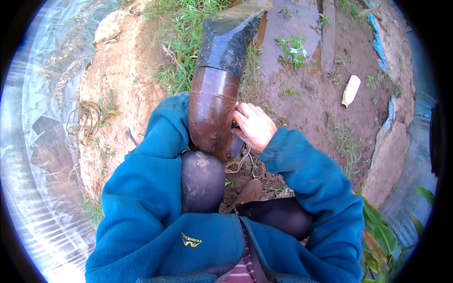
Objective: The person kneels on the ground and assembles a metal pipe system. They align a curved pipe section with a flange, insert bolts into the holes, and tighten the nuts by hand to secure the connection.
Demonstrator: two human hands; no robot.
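A thick brown pipe elbow (213,101) stands in front of me, bending down toward the ground between my knees. A black plastic hose (222,49) fits over its far end and runs away from me. My right hand (255,126) is closed against the elbow's right side, fingers bent. What those fingers hold is hidden by the pipe. My left arm, in a teal sleeve (155,146), reaches behind the elbow's left side, and the hand itself is out of sight. Thin cord (244,162) lies loosely below my right hand.
Wet mud with a shallow puddle (288,23) spreads ahead on the right. A white bottle (351,91) lies there. Grass (181,33) grows beside the hose. At left are coiled rope (85,122) on a dirt bank and clear plastic sheeting (40,127). Green leaves (384,236) rise at lower right.
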